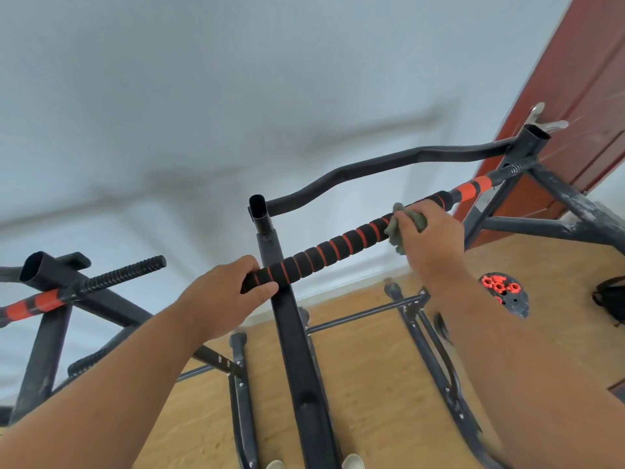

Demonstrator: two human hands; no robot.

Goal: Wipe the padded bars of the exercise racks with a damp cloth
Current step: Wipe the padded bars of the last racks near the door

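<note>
Head view: left hand (221,299) clamped round near end of padded bar (324,252), steadying it. Right hand (427,236) gripped green cloth (402,228) wrapped on bar farther along, near orange-taped end. Best done by keeping cloth snug round foam, sliding full length, rotating to reach underside. Second rack's bar (125,274) at left, untouched.

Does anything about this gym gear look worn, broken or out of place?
Mostly it looks used, not broken. The rack's right frame leg shows whitish scuffs where paint has worn. A dark plate holding red knobs lies loose on the wooden floor. The padded bar under the cloth looks intact.
</note>
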